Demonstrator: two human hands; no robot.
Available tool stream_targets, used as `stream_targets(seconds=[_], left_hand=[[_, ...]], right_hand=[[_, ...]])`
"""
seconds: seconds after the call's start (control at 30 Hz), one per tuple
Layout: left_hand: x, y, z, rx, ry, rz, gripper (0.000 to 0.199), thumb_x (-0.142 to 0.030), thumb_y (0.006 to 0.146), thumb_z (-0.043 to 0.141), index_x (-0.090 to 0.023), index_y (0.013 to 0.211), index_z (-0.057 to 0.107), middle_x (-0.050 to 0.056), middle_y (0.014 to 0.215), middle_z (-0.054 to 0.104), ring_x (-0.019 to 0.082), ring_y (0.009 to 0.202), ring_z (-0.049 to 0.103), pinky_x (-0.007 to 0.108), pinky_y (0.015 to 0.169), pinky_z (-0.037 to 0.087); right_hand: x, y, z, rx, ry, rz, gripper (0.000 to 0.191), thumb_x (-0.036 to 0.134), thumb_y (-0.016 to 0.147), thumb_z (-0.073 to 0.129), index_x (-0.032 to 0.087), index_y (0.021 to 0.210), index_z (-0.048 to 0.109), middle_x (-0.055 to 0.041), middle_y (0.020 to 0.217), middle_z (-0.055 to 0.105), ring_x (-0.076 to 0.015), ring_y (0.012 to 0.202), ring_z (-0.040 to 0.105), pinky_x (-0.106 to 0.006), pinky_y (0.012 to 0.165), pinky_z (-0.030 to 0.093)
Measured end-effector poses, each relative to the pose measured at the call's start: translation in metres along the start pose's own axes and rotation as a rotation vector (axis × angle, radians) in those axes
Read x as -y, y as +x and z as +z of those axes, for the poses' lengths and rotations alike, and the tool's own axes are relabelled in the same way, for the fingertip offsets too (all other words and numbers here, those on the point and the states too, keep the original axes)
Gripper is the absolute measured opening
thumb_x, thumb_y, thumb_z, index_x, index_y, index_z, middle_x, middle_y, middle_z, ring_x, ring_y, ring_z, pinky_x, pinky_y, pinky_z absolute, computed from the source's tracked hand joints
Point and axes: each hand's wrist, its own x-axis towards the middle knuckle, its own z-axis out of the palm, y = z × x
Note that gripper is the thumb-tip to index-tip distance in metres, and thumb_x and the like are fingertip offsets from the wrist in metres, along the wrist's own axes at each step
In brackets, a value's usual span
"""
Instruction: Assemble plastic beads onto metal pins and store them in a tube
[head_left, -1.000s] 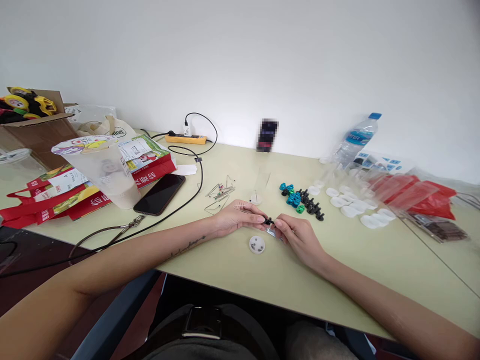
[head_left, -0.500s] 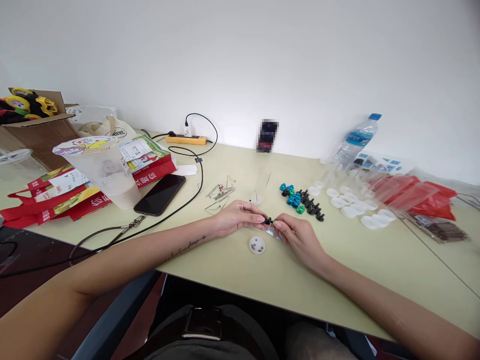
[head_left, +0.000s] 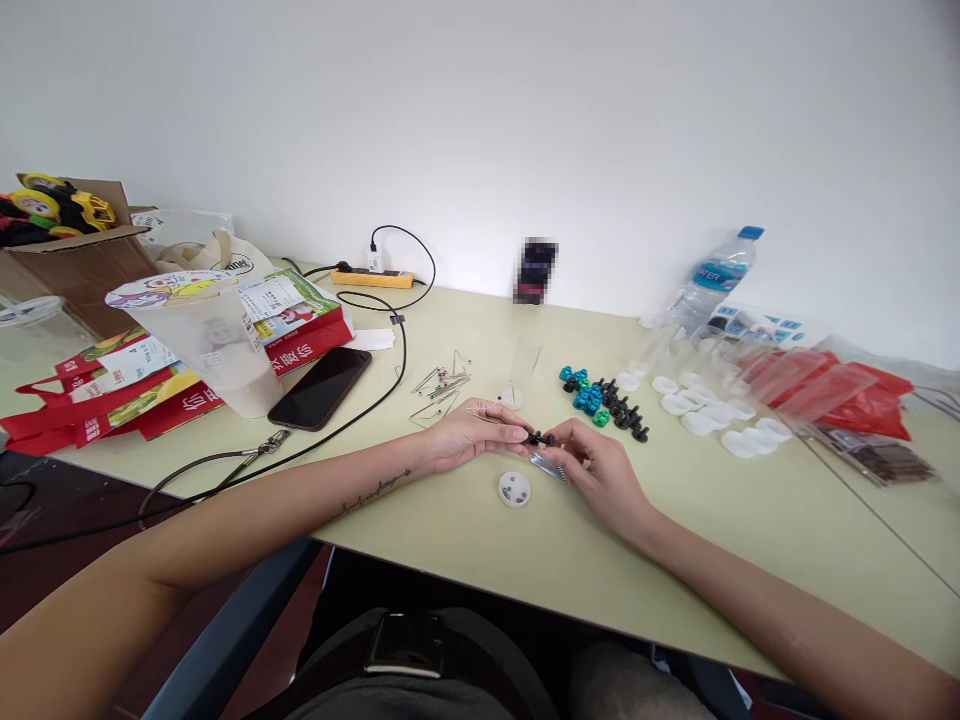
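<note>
Between the fingertips of both hands is a small black part [head_left: 537, 439]. My left hand [head_left: 474, 436] pinches its left end and also has thin metal wires lying across the fingers. My right hand [head_left: 596, 462] pinches the right end with thumb and forefinger. Under the right fingers lies a small clear bag [head_left: 546, 463] with thin lines in it. Just below the hands is a round white dish [head_left: 514, 490] with several tiny metal pieces. Thin bent wires [head_left: 442, 384] lie beyond my left hand. Blue and green pieces [head_left: 588, 398] and black pieces [head_left: 624, 414] lie beyond my right hand.
At left are a plastic cup [head_left: 217, 345], red packaging [head_left: 300, 340], a phone [head_left: 321, 388], a cable and an open carton [head_left: 82, 275]. A power strip [head_left: 373, 279] is near the wall. White discs [head_left: 705, 412], clear tubes and a water bottle [head_left: 716, 275] stand or lie at right.
My right fingers have shifted slightly up on the black part, the thumb and forefinger now closer round its right end. My left hand is nearly still.
</note>
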Motion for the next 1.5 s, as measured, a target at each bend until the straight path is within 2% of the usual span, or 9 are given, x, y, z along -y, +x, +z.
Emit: stream_targets(seconds=[0.1,0.33,0.47,0.57,0.8,0.97,1.1,1.3,1.5], left_hand=[[0.0004,0.0001,-0.0005,-0.001,0.004,0.003,0.031,-0.021,0.064,0.075,-0.007,0.091,0.068,0.011,0.086,0.069,0.019,0.079,0.067,0.035,0.089,0.047],[-0.0001,-0.0006,-0.0002,0.018,0.005,-0.003,0.028,-0.019,0.065,0.074,-0.007,0.09,0.068,0.01,0.08,0.069,0.019,0.076,0.067,0.034,0.086,0.048],[0.001,0.0004,-0.0006,-0.006,0.002,0.005,0.029,-0.02,0.065,0.075,-0.007,0.09,0.068,0.011,0.085,0.069,0.019,0.078,0.067,0.034,0.088,0.047],[0.001,0.0006,-0.0003,-0.017,0.002,0.005,0.03,-0.021,0.064,0.075,-0.007,0.089,0.068,0.012,0.088,0.069,0.02,0.08,0.067,0.035,0.089,0.047],[-0.0008,-0.0006,0.0016,-0.015,0.009,-0.017,0.033,-0.023,0.06,0.078,-0.008,0.087,0.069,0.01,0.08,0.069,0.019,0.076,0.067,0.035,0.088,0.047],[0.0002,-0.0001,0.0015,-0.034,0.003,-0.008,0.034,-0.024,0.059,0.079,-0.008,0.087,0.069,0.012,0.085,0.069,0.019,0.077,0.067,0.036,0.088,0.047],[-0.0004,-0.0005,0.0017,-0.028,0.0,-0.012,0.034,-0.024,0.059,0.078,-0.008,0.088,0.069,0.011,0.084,0.069,0.019,0.077,0.067,0.036,0.088,0.047],[-0.0015,-0.0014,0.0028,-0.012,-0.007,-0.015,0.033,-0.022,0.06,0.078,-0.007,0.088,0.069,0.009,0.078,0.069,0.018,0.074,0.067,0.035,0.087,0.047],[0.0008,0.0001,0.0013,-0.04,-0.003,0.0,0.034,-0.023,0.059,0.078,-0.008,0.087,0.069,0.012,0.088,0.069,0.019,0.077,0.067,0.036,0.088,0.047]], right_hand=[[-0.0014,-0.0002,0.0011,-0.031,0.008,0.002,0.018,0.04,0.083,0.055,0.022,0.087,0.054,0.0052,0.057,0.049,-0.0121,0.053,0.044,-0.024,0.053,0.034],[0.0044,0.0005,-0.0025,0.047,-0.003,-0.034,0.032,0.039,0.092,0.039,0.02,0.071,0.053,0.0028,0.055,0.051,-0.012,0.054,0.046,-0.024,0.054,0.034],[0.0019,0.0001,-0.0002,-0.01,-0.014,-0.013,0.018,0.039,0.086,0.049,0.022,0.084,0.054,0.0043,0.056,0.051,-0.0124,0.053,0.046,-0.024,0.053,0.035],[0.0004,-0.0006,0.001,-0.044,-0.022,-0.011,0.017,0.038,0.083,0.054,0.022,0.091,0.053,0.0042,0.058,0.052,-0.0129,0.054,0.047,-0.025,0.054,0.037],[0.0051,-0.0001,-0.0024,0.04,-0.025,-0.04,0.034,0.044,0.091,0.038,0.02,0.072,0.053,0.0007,0.059,0.054,-0.0129,0.055,0.047,-0.026,0.054,0.036],[0.0011,-0.0007,0.0006,-0.032,-0.002,-0.007,0.017,0.039,0.083,0.054,0.022,0.086,0.052,0.0035,0.059,0.054,-0.013,0.054,0.048,-0.025,0.054,0.037],[0.0002,-0.0011,0.0011,-0.035,-0.004,-0.013,0.017,0.039,0.084,0.053,0.022,0.086,0.054,0.0039,0.058,0.052,-0.0129,0.054,0.047,-0.025,0.054,0.037],[0.005,-0.0001,-0.0019,0.021,-0.015,-0.028,0.031,0.044,0.09,0.04,0.02,0.075,0.054,0.0027,0.056,0.05,-0.0123,0.052,0.045,-0.025,0.052,0.033],[0.0005,-0.0007,0.001,-0.026,-0.02,-0.007,0.02,0.042,0.084,0.05,0.022,0.089,0.053,0.0037,0.057,0.051,-0.0133,0.052,0.046,-0.026,0.053,0.037]])
